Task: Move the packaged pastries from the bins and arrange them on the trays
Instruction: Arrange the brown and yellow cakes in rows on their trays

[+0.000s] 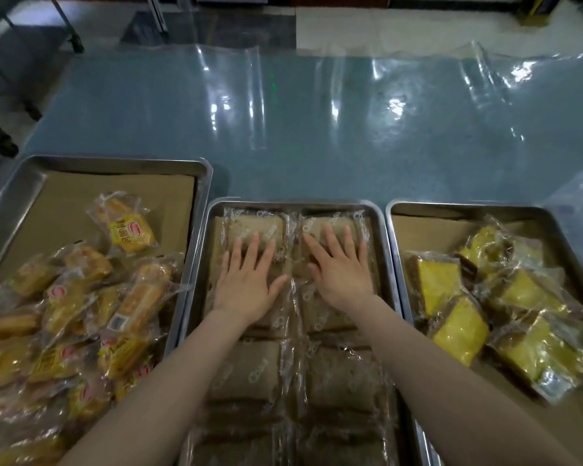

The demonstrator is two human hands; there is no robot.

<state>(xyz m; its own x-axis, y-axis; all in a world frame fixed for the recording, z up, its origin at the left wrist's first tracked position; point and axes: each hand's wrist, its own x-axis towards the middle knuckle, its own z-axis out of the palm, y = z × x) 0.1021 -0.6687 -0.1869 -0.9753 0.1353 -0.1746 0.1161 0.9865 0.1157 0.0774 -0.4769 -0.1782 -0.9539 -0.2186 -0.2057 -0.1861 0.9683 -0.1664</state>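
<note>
The middle metal tray (381,230) holds brown packaged pastries (249,368) laid flat in two neat columns. My left hand (248,280) lies palm down, fingers spread, on the left column near the tray's far end. My right hand (342,270) rests the same way on the right column. Neither hand grips anything. The left tray (24,183) carries a loose heap of orange-yellow packaged pastries (128,307). On the right tray (398,230) lie several yellow square packaged cakes (458,327).
All three trays stand side by side at the near edge of a blue table (317,129) covered with clear plastic sheeting. Brown paper lines the trays. A metal rack on wheels (31,45) stands on the floor at the far left.
</note>
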